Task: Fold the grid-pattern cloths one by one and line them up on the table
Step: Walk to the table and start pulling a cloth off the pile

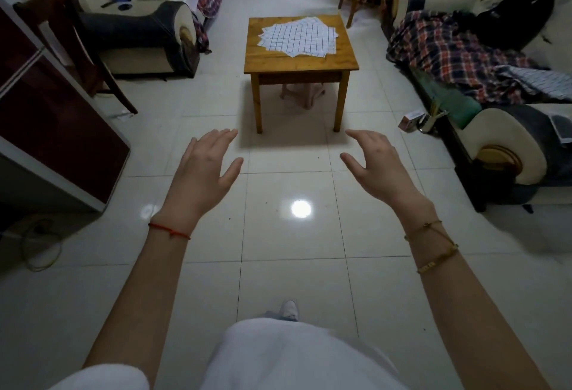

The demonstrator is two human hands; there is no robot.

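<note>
Small wooden table on tiled floor; loose fanned stack of unfolded grid-pattern cloths on tabletop.

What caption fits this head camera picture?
Both open hands, left hand and right hand, reach toward unfolded grid-pattern cloths on a wooden table.

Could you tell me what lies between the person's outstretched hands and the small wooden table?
In the head view, only bare glossy white floor tiles separate the open left hand and right hand from the table.
</note>
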